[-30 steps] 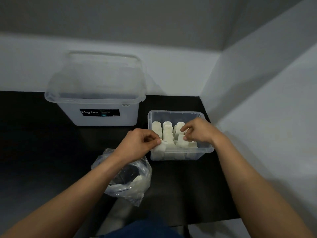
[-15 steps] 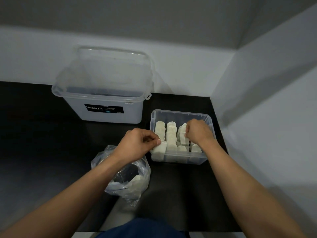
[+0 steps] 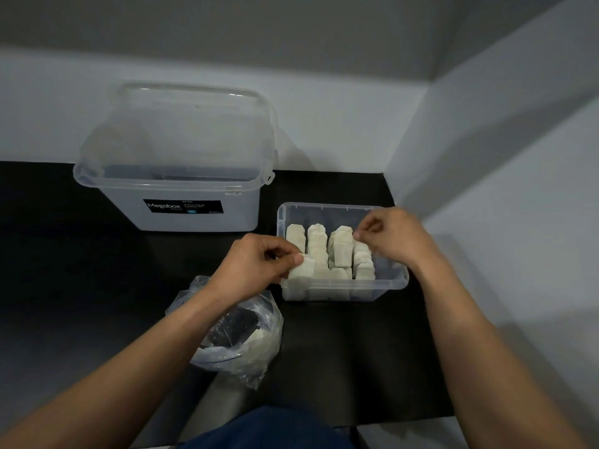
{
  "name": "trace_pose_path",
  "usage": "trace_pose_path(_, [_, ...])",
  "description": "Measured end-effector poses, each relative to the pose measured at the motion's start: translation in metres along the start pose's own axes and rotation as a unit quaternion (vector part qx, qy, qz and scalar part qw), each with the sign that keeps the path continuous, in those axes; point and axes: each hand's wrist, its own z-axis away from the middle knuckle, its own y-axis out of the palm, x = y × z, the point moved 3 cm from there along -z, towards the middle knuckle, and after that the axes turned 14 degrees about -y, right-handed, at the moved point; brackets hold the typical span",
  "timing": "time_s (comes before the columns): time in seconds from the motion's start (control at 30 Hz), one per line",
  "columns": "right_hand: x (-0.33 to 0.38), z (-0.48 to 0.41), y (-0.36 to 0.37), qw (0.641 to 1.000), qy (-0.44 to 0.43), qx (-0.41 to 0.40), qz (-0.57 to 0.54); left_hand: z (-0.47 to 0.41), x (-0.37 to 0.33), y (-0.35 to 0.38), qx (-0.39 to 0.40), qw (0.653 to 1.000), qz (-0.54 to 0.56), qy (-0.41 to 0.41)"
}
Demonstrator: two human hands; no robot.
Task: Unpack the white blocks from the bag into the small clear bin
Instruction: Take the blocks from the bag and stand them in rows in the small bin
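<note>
White blocks (image 3: 327, 251): most stand on end in rows inside the small clear bin (image 3: 343, 291), right of centre on the dark table (image 3: 81, 270). Some remain in the bag.

Far left, at the back: large lidded tub (image 3: 233, 215), "Megabox" label, not in use.

Near left: bag (image 3: 256, 354), clear plastic, mouth open upward, pale blocks low on its right side. The left forearm passes over it.

Left hand (image 3: 256, 264): thumb and fingers pinch one block (image 3: 301, 273) near its upper end. The block leans, long axis running up and away. Its lower end sits at the bin's near-left corner; on the rim or just inside, cannot tell.

Right hand (image 3: 392, 238): over the bin's right side, fingers curled, thumb and forefinger tips together at the top of the rightmost row. Whether they pinch a block there, cannot tell.

Judgement: the step in hand is seating the leaning block. The open spot appears to lie just right of the left fingers, at the near end of the leftmost row, so the left hand is nearer. The block's long axis likely needs tipping upright to match its neighbours.
</note>
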Motion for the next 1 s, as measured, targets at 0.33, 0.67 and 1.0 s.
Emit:
trace_pose_path(0.33, [0.064, 0.058, 0.004, 0.98, -0.177, 0.026, -0.087, 0.011, -0.031, 0.008, -0.033, 0.989, -0.054, 0.133])
trace_pose_path(0.67, [0.022, 0.025, -0.009, 0.992, -0.087, -0.09, 0.003, 0.006, 0.001, 0.003, -0.086, 0.947, -0.304, 0.058])
trace_pose_path(1.0, [-0.011, -0.007, 0.034, 0.992, 0.02, 0.114, -0.039, 0.004, 0.007, 0.006, -0.092, 0.947, -0.305, 0.038])
